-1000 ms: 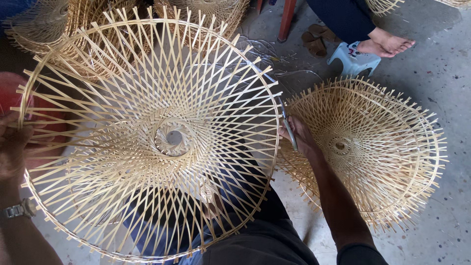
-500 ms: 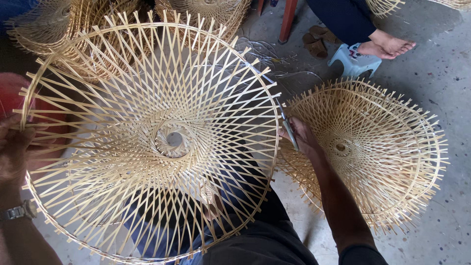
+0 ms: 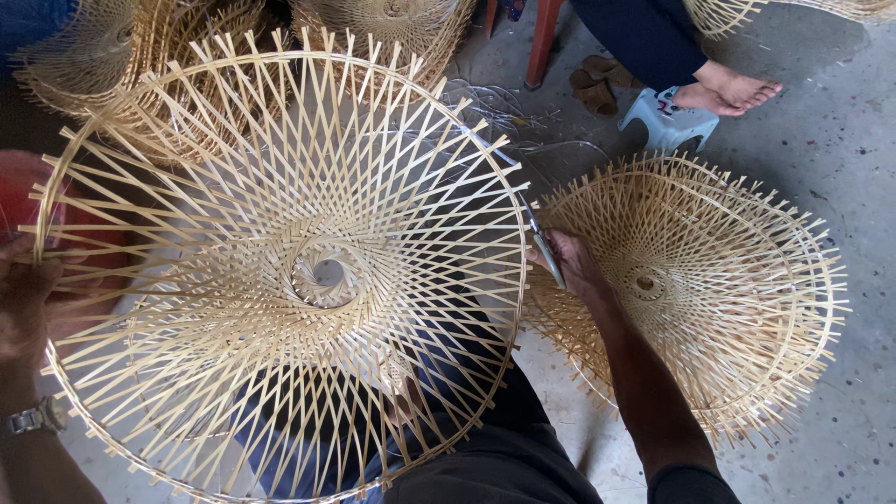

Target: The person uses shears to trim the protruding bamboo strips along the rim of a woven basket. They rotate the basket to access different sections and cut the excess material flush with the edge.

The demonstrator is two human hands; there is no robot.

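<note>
Over on the left, the left hand (image 3: 28,299) is closed on the rim of the big round openwork frame of pale woven bamboo strips (image 3: 280,271), which is tilted up over the person's lap. It looks light and springy, stiff at the hoop but thin and snappable at the loose strip ends, so the rim is the place to hold. At the right edge, the right hand (image 3: 569,266) is clamped on a slim metal blade tool (image 3: 546,252). Just beyond lies a second round bamboo frame (image 3: 700,289) on the grey concrete floor (image 3: 840,121).
</note>
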